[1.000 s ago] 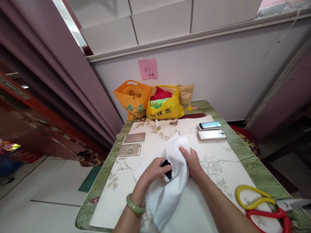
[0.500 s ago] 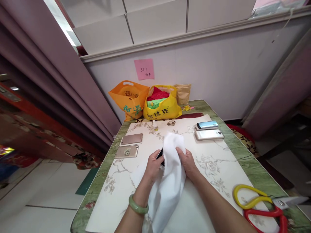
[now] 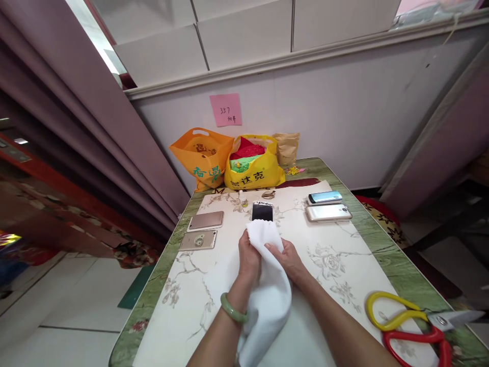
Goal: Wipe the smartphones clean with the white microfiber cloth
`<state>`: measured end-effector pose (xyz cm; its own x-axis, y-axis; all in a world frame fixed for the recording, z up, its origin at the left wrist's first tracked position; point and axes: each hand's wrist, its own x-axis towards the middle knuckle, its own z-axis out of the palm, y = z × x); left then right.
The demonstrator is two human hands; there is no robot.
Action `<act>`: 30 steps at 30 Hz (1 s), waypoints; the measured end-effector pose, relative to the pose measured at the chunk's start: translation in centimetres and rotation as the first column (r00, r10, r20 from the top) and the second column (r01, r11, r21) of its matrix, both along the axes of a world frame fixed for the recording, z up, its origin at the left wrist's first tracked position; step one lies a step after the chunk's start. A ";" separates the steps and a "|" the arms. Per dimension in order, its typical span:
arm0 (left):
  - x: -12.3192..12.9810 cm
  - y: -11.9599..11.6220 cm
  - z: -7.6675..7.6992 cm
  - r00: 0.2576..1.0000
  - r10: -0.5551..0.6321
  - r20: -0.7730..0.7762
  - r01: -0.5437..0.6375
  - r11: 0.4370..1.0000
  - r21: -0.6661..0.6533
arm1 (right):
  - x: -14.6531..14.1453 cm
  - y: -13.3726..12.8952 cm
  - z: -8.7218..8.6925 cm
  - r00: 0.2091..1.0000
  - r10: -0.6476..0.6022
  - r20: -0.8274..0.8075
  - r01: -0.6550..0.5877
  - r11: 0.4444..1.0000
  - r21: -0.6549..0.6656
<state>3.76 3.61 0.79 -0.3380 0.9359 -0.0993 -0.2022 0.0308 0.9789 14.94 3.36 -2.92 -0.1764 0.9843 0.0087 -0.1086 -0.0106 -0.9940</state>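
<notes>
A smartphone (image 3: 262, 211) with a dark screen and white border shows its upper end above a white cloth (image 3: 263, 235). The cloth covers its lower part and hangs down toward me. At the left side, my left hand (image 3: 250, 257), below a green bangle (image 3: 233, 308), is closed around the phone's covered lower part; its fingertips are partly hidden. My right hand (image 3: 292, 262) is closed on the cloth from the right, thumb lying on top of it.
Two phones (image 3: 206, 220) lie at left and two more (image 3: 329, 212) at right. A small bottle (image 3: 243, 199) stands behind. Large scissors (image 3: 414, 321) with yellow and red handles lie at front right. Orange (image 3: 202, 158) and yellow (image 3: 255, 173) bags stand against the wall.
The phone has turned so its screen end now shows above the cloth. My left hand has shifted right and its wrist has turned; the cloth's top edge has dropped lower.
</notes>
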 end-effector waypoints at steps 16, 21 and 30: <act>-4.1 -4.6 1.6 0.762 -0.527 -0.376 0.511 0.846 -0.152 | 0.4 0.1 0.9 0.930 -0.265 -0.255 0.192 0.941 -0.279; -4.8 -5.4 2.3 0.737 -0.621 -0.268 0.574 0.784 -0.237 | 0.2 0.1 0.9 0.941 -0.254 -0.225 0.192 0.945 -0.263; -2.8 -3.0 0.9 0.804 -0.543 -0.243 0.504 0.838 -0.208 | 0.5 0.4 0.7 0.927 -0.326 -0.186 0.260 0.916 -0.305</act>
